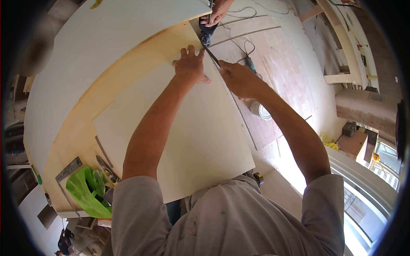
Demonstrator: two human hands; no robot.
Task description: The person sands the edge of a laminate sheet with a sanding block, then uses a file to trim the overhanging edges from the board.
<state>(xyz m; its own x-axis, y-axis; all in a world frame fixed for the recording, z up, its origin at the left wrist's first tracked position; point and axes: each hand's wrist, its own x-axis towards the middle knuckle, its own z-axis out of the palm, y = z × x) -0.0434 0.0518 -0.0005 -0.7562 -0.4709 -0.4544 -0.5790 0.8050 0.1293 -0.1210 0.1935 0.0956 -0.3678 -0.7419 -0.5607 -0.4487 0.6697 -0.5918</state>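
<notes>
My left hand [189, 67] rests on a pale board [171, 128] near its far corner, fingers spread. Beyond that corner, my right hand [241, 79] is closed around one end of a thin dark tool [211, 55], which lies along the board's right edge. The tool's far end reaches the corner, close to a dark shoe [206, 39]. Under the pale board is a yellowish wooden sheet [81, 111], partly overlapped by a large white panel [85, 55].
A co-worker's hand [220, 10] is at the top by the white panel's corner. A metal square [68, 170], pliers [106, 168] and a green bag [87, 192] lie at lower left. A can [260, 110] and power tool [250, 64] are on the right.
</notes>
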